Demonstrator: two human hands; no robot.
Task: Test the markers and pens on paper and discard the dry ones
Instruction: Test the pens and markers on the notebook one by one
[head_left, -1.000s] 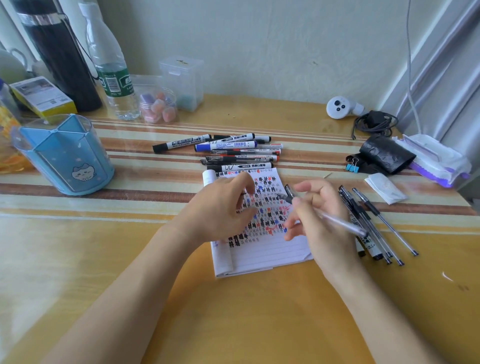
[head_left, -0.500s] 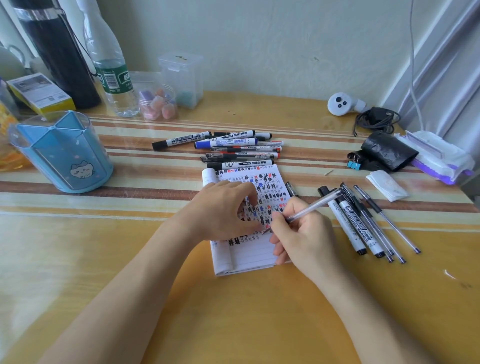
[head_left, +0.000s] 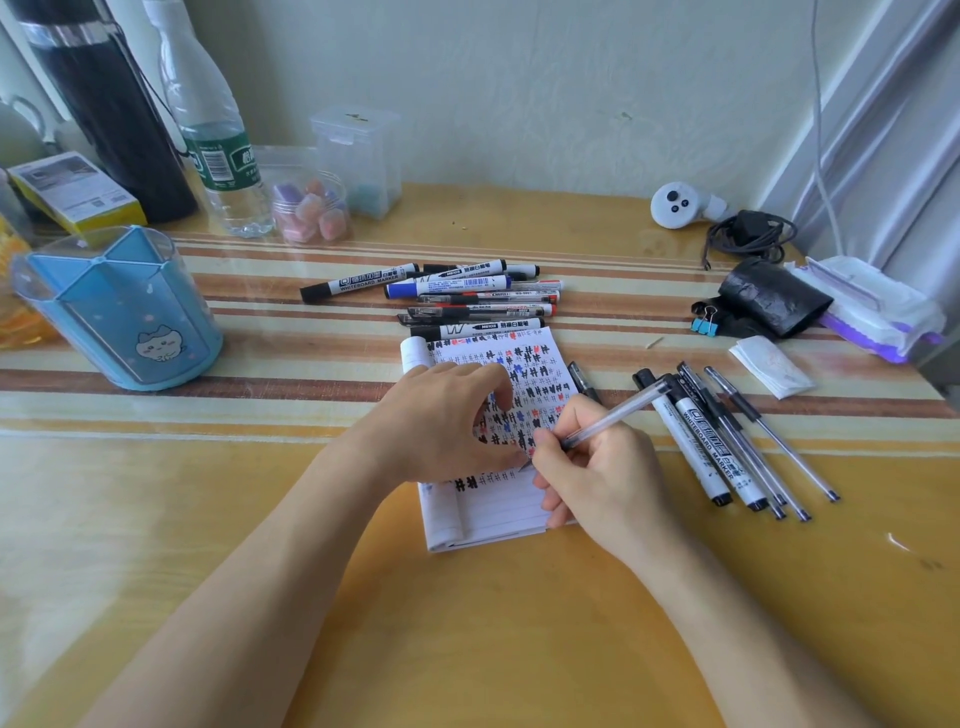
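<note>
- Glossy yellow table (head_left: 519, 623), striped band; lined notepad (head_left: 498, 512) mid-table.
- L hand (head_left: 441, 421) presses pad, holds nothing.
- R hand (head_left: 597, 467) pinches slim clear pen (head_left: 613, 415), tip on paper.
- Markers (head_left: 447, 291) toward far edge; blue plastic holder (head_left: 119, 312) near L edge.

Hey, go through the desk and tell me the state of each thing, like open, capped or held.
notepad: open, top page mostly filled with test marks.
clear pen: uncapped, tip at the page.
right hand: grips the clear pen.
left hand: holds the notepad down.
blue marker: capped, lying beyond the notepad.
clear box: lid closed.
</note>
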